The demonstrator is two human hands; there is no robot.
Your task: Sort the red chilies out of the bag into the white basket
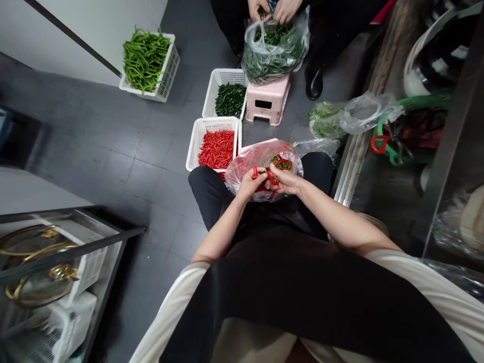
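Note:
My left hand (pixel 249 182) is closed on a red chili pepper (pixel 254 173), whose tip sticks up past the fingers. Close beside it, my right hand (pixel 284 180) grips several red chilies (pixel 270 177). Both hands are over a clear plastic bag (pixel 242 164) lying between my knees. More red chilies and green stems (pixel 282 162) show inside the bag. Just beyond my left knee, a white basket (pixel 192 151) holds a heap of loose red chilies (pixel 217 148). The undersides of my fingers are hidden.
Behind it, another white basket (pixel 210 96) holds dark green chilies (pixel 230 100). A co-worker's hands (pixel 285 9) reach into a bag of green chilies (pixel 272 63) on a pink stool (pixel 267 96). Long green peppers (pixel 146 60) fill a basket at left. A metal shelf edge (pixel 350 169) runs along my right.

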